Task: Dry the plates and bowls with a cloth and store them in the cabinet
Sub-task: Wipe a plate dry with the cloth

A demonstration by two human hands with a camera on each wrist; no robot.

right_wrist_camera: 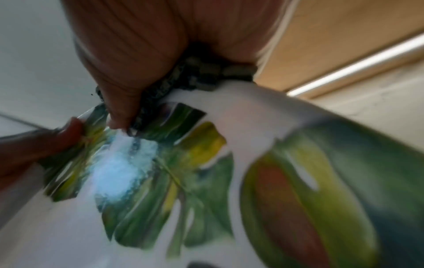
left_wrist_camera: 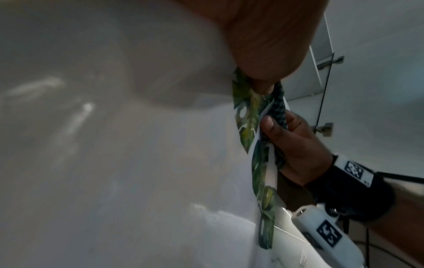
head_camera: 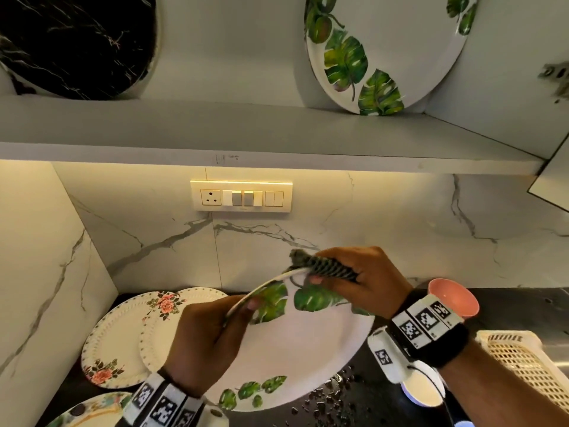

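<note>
Item, nearest: left hand (head_camera: 203, 337), fingers and thumb clamped on the rim at 9 o'clock of a round white plate printed with green monstera leaves (head_camera: 295, 343), held tilted above the dark counter (head_camera: 354, 402).

Item: right hand (head_camera: 357, 275), fingers curled round a dark woven cloth (head_camera: 326, 268), pinching it over the plate's rim at 12 o'clock.

Advice: the cloth would best be run round the whole rim, the left hand turning the plate, both faces wiped before storing.

Item, at 9 o'clock: two cream rose-patterned plates (head_camera: 123, 340) leaning on the marble wall.

Item, at 3 o'clock: a pink bowl (head_camera: 455, 298).

Item, farthest, at 12 o'clock: the white cabinet shelf (head_camera: 277, 131), bearing a matching leaf plate (head_camera: 400, 50) and a black marbled plate (head_camera: 77, 41).

Note: the left wrist view alone showed the right thumb (left_wrist_camera: 268, 125) on the plate's face; the right wrist view showed a wet gleam on the leaves.
</note>
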